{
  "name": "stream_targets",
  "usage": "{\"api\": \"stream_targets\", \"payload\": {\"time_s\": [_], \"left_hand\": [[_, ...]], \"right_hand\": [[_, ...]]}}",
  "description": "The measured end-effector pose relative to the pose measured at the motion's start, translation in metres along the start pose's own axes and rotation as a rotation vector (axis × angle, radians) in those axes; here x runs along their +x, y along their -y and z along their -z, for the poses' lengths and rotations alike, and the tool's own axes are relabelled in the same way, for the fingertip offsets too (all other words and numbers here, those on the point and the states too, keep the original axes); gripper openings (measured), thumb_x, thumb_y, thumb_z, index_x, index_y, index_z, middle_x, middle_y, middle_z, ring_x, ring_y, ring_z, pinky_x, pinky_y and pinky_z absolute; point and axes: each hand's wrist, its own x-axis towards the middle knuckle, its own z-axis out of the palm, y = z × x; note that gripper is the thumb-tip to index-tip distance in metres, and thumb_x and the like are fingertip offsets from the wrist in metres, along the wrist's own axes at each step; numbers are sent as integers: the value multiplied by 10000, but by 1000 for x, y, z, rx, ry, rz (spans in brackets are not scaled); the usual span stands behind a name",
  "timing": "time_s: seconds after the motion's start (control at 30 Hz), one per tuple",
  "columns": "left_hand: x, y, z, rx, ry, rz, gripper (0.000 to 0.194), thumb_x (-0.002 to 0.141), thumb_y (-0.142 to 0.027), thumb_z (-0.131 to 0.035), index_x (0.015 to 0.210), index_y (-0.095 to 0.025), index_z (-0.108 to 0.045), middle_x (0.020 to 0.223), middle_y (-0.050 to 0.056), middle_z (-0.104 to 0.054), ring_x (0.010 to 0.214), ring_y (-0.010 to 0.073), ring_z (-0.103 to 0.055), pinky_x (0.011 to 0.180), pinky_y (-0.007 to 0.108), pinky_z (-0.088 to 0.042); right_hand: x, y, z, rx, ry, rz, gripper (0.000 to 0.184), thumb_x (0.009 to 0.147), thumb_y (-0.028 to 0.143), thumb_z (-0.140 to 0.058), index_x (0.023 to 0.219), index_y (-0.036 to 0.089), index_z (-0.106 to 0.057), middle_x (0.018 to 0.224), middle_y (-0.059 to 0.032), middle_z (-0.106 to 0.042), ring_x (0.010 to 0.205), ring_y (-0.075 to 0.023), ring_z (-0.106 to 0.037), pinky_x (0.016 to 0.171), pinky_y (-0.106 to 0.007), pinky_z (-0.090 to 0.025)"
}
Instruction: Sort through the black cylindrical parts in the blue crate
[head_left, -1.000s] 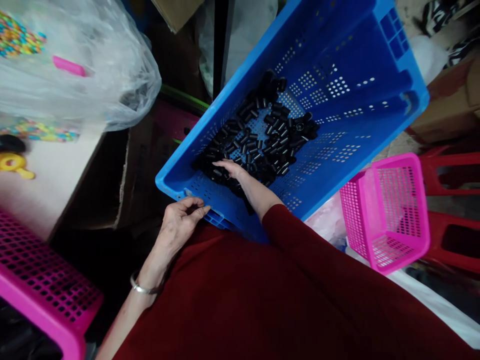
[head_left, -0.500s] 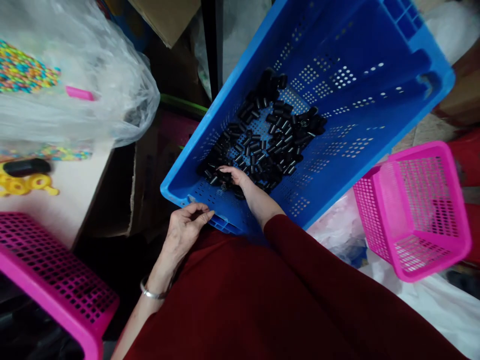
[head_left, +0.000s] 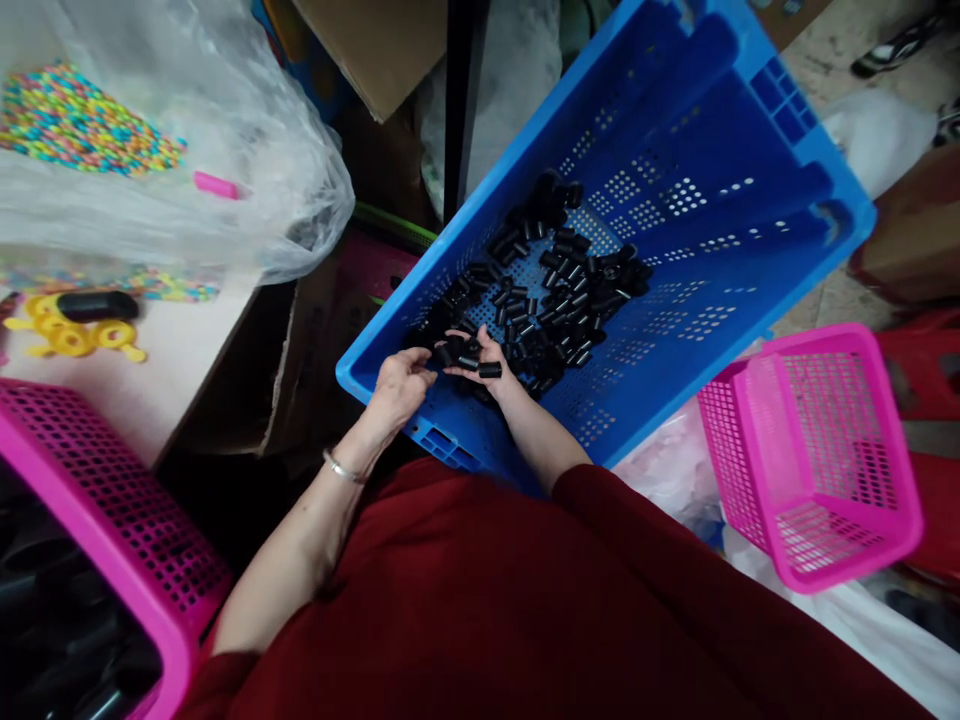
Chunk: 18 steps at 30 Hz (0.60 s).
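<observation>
Far left, clear plastic bag (head_left: 187, 130). Left hand (head_left: 397, 385) at near rim of blue crate (head_left: 750, 250), fingers curled, pinching a small black cylinder (head_left: 444, 355). Right hand (head_left: 484, 362) cupped, palm up, holding several black cylinders (head_left: 480, 362) beside the heap (head_left: 555, 285). Pink basket (head_left: 817, 450) right.

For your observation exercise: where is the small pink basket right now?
In the head view, the small pink basket lies tipped at the lower right, just beyond the blue crate, by red furniture.
</observation>
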Motion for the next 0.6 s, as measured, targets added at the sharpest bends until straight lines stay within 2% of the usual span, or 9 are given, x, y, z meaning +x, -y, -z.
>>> {"api": "stream_targets", "payload": {"time_s": [0.13,0.27,0.47,0.6], "left_hand": [[15,0,-16,-116,-2,14,357,472,-180,-558,813,-125,-648,715,34,-584,635,179,-528,583,301,-423],[19,5,-19,-232,-54,28,344,448,-160,-557,783,-122,-620,704,30,-551,644,166,-517,579,291,-415],[22,11,-18,-336,-50,0,390,422,-142,-668,807,-111,-613,723,13,-553,658,141,-519,606,272,-432],[20,12,-21,-160,-28,-158,455,481,-169,-707,931,-128,-652,848,28,-615,722,151,-533,697,294,-457]], "right_hand": [[-10,9,-10,-100,-26,-2,794,887,682,-6,1187,164,-526,999,-127,-678,931,-224,-644,808,-443,-552],[-18,16,-23,-144,-109,-27,879,829,764,-6,1191,162,-535,1003,-140,-678,978,-254,-640,803,-479,-545],[-33,21,-38,121,-22,73,811,850,762,-117,1178,163,-554,1028,-148,-696,1007,-260,-645,811,-483,-547],[-37,21,-43,293,19,105,752,878,732,-143,1178,190,-568,1036,-116,-710,990,-241,-657,824,-472,-555]]}}
